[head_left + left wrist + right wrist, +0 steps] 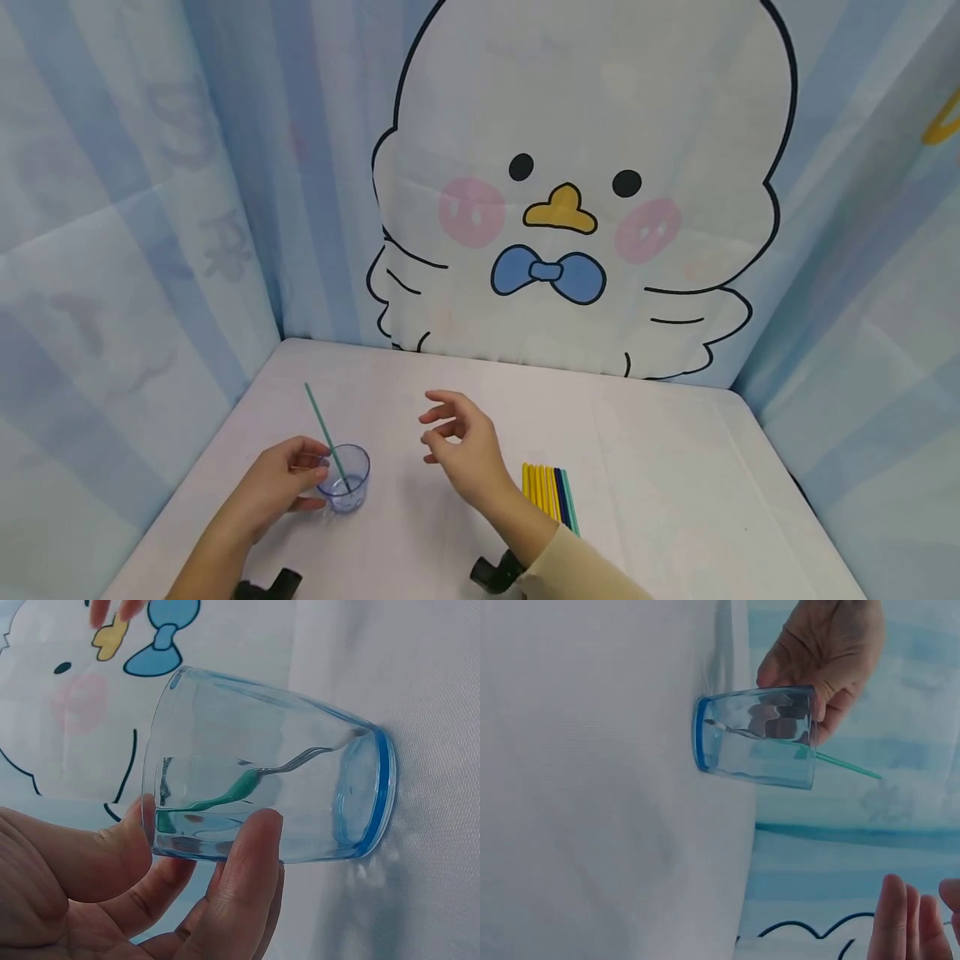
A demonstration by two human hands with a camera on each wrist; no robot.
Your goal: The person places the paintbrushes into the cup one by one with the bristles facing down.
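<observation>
1. Head view: A left hand (285,479) grips a clear blue cup (356,498) by its side, on the left of a white table (660,492), while a right hand (465,446) hangs in the air beside it, fingers loosely bent, thumb apart, holding nothing. One green stick (321,421) leans in the cup, its top above the rim. The step in hand looks like steadying the cup with a single stick in it; a next move of the same kind would call for the right hand to go back to the row of sticks (540,483), yellow, navy and teal. The right forearm and sleeve (581,567) cover part of that row. Behind hangs a cartoon-bird backdrop (558,308).

2. Left wrist view: Thumb and fingers hold the cup near its mouth, leaving the opposite wall uncovered. The clear wall distorts the stick.

3. Right wrist view: The cup appears upright on the table, the stick's lower end near its base. The right hand's fingertips show at the corner, well apart from the cup.
</observation>
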